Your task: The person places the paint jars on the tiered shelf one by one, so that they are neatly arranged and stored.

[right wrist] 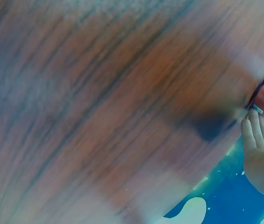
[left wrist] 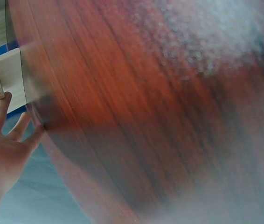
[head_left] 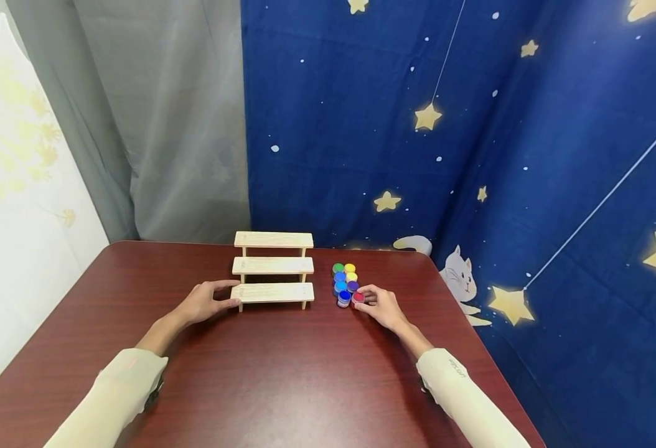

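A three-tier wooden stand (head_left: 274,292) of pale planks stands on the table. At its left, my left hand (head_left: 207,302) grips the end of the lowest plank between thumb and fingers. The left wrist view has that hand (left wrist: 5,151) at the edge, with the plank's end at the fingertips. To the right of the stand, my right hand (head_left: 385,309) pinches a small red-lidded paint pot (head_left: 358,298) at the near end of a cluster. In the right wrist view the fingers partly cover this red pot (right wrist: 263,99). A dark blue paint pot (head_left: 343,299) sits just left of it.
Beyond the pots at hand, several more stand in two short rows, among them a green pot (head_left: 338,268), a yellow pot (head_left: 350,268) and a purple pot (head_left: 353,286). The dark red table (head_left: 283,386) ends at a grey curtain (head_left: 188,124) and a blue starry curtain (head_left: 333,124).
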The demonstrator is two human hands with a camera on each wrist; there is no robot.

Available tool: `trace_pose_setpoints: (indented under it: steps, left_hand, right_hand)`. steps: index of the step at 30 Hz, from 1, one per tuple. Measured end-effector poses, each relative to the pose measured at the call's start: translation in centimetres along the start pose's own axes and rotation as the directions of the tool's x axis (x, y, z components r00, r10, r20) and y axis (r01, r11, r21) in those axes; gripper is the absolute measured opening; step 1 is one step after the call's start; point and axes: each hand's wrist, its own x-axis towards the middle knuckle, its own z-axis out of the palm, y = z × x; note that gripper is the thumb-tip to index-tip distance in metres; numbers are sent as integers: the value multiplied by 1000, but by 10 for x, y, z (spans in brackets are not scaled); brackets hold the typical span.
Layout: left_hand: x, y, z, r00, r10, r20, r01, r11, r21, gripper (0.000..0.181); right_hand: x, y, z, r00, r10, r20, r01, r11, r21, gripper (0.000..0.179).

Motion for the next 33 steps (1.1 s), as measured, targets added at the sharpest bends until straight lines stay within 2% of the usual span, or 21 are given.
trace_pose_setpoints:
  steps: [16,23,33]
  left_hand:
    - [2,-1,0,1000,-9,14,10,1000,-19,56]
    - [1,-1,-3,1000,-11,9,11,1000,-23,55]
    - [1,1,-1,1000,-16,18,17,999,-34,55]
  right_hand:
    - [11,-19,-15,1000,7,13,-6,999,-51,35]
    - [19,-28,-21,1000,-14,27,15,998,-57,37]
    - [34,-47,-19,998,-57,38,59,997,-43,37]
